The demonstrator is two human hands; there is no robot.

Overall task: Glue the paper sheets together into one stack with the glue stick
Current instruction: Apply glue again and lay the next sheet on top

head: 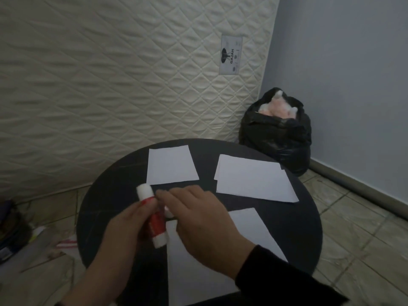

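Over a round black table (106,202), a person's left hand (123,230) grasps a red-and-white glue stick (154,226) about its middle, white end tilted up and away, while the right hand (198,219), dark-sleeved, reaches in just beside it, fingertips (162,195) at the stick's upper part; whether those fingers pinch the cap or merely touch it cannot be told through the blur, nor whether the cap is on or off. Judged from the layout, the gluing has scarcely begun: white paper lies in separate places, with no single stack formed. One sheet (171,165) sits flat at the far left-centre of the tabletop; a larger sheet (183,261) lies nearest the person, partly under the right hand and forearm; farther right, a small pile (254,180) shows staggered edges, seemingly two or more sheets, though whether they are bonded cannot be told. Every sheet appears to rest within the rim, the pile's right corner coming closest to the table's edge. Bare dark surface lies between the papers and along the left rim, giving room to slide sheets together. Beyond the table stand an upright quilted mattress (121,74), a stuffed black bag (276,131) at the corner, and a tiled floor (364,228).
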